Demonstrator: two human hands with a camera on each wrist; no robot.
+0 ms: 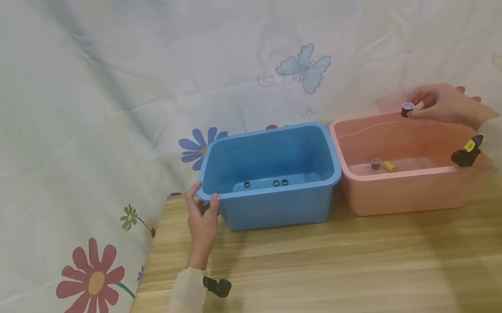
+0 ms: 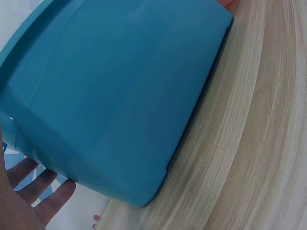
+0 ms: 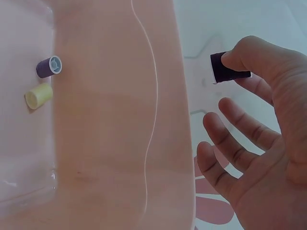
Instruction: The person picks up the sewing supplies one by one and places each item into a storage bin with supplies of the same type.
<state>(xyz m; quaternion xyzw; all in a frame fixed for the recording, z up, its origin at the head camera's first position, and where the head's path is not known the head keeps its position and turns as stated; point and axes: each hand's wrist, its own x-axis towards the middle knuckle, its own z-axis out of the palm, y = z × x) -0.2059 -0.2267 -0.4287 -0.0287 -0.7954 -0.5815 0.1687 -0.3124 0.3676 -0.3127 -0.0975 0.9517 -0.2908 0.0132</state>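
My right hand [image 1: 441, 101] pinches a dark purple thread spool [image 1: 407, 109] between thumb and finger, above the far rim of the pink bin [image 1: 404, 192]. In the right wrist view the other fingers are spread apart from the spool. Inside the pink bin lie another purple spool [image 3: 49, 67] and a yellow spool [image 3: 39, 96], close together. My left hand [image 1: 202, 221] grips the front left corner of the blue bin [image 1: 279, 207], thumb in front and fingers along the side under the rim. Several small dark round pieces [image 1: 277, 183] rest on the blue bin's floor; their kind is unclear.
Both bins stand side by side on a wood-grain table [image 1: 300, 280], their rims nearly touching. Behind them hangs a pale curtain [image 1: 216, 63] printed with flowers and butterflies. A thin pale wavy line [image 3: 157, 91] runs along the pink bin's far inner wall.
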